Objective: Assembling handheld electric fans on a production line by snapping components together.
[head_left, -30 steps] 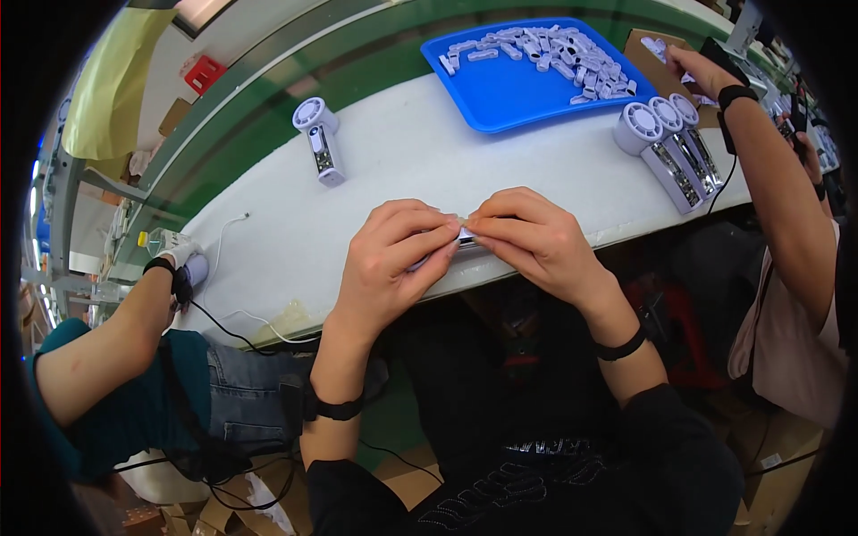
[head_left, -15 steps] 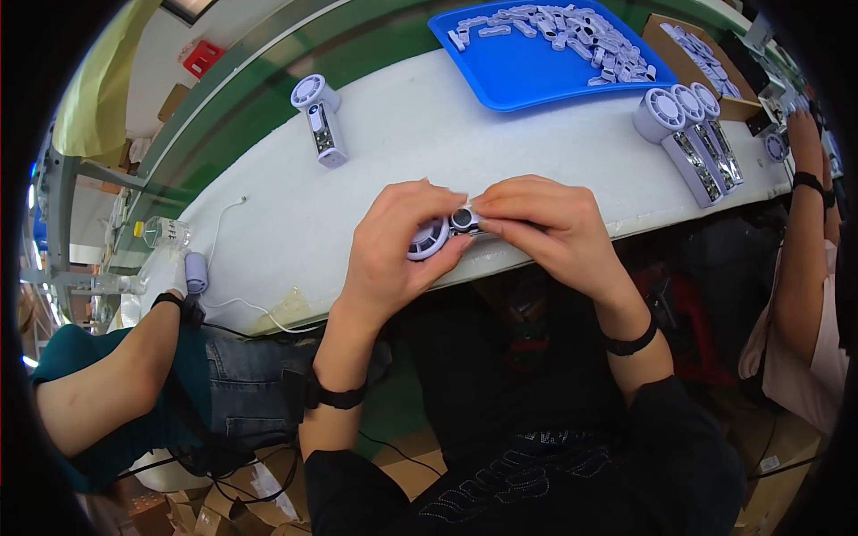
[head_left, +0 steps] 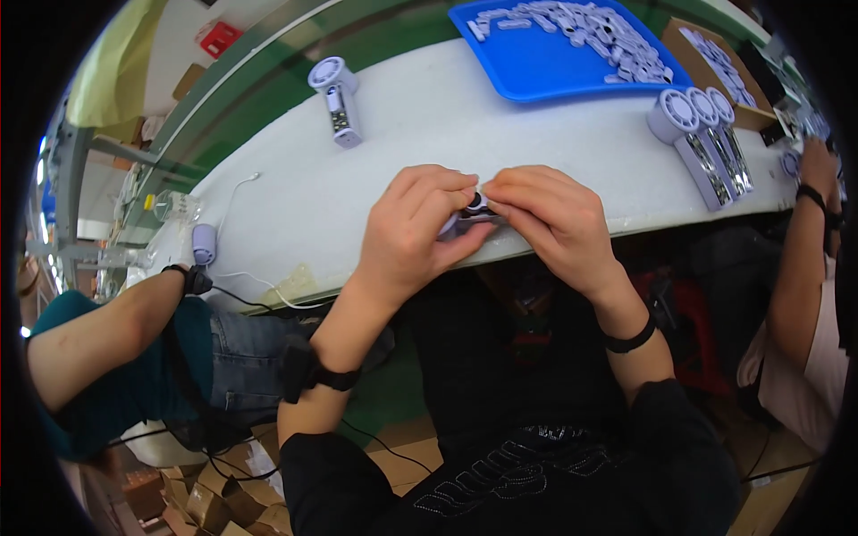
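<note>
Over the near edge of the white table, a light purple handheld fan [head_left: 449,227] lies between my two hands and is mostly covered by them. My left hand [head_left: 402,232] wraps around the round fan head, thumb below and fingers above. My right hand [head_left: 561,219] is closed on the handle side, with thumb and fingertips pinched close to my left fingertips. A dark round spot with a pale rim shows on the handle between the fingertips. Whether the right fingers also hold a small separate part is hidden.
Another fan with an open handle [head_left: 343,112] lies far left; several similar ones [head_left: 702,147] sit at the right. A blue tray [head_left: 523,76] of small purple pieces and a cardboard box [head_left: 760,116] are behind. A co-worker's arm [head_left: 134,326] is at left, another [head_left: 809,223] at right.
Both hands stay on the fan, which has turned so that less of its head shows. My left fingers have moved right and slightly up. The view has shifted a little.
</note>
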The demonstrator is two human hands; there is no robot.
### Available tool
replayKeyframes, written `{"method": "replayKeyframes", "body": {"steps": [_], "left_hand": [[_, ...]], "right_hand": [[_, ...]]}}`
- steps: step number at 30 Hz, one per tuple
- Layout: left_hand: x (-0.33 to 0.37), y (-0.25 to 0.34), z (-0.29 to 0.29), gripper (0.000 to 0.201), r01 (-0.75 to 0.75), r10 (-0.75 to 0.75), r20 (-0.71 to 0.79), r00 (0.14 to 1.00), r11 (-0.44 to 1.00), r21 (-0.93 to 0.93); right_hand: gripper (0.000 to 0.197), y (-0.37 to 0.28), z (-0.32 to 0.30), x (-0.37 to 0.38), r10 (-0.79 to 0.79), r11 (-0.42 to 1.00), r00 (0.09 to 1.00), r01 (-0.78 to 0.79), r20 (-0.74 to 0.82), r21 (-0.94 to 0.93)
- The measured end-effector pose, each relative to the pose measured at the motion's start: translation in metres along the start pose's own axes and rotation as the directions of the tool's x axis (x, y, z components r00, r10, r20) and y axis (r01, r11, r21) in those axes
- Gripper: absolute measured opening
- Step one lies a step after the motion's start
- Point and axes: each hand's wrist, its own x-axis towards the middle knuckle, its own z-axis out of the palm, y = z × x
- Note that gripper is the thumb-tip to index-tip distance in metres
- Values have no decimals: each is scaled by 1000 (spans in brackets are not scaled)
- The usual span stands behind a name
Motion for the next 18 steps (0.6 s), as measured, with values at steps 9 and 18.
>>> {"method": "replayKeyframes", "body": {"steps": [9, 18], "left_hand": [[-3, 7, 5, 50, 139, -148, -166, 975, 988, -69], [-6, 4, 1, 39, 54, -59, -103, 993, 997, -53]], "right_hand": [[20, -4, -10, 19, 82, 991, 984, -97, 159, 92], [18, 8, -10, 18, -217, 974, 967, 225, 133, -42]]}}
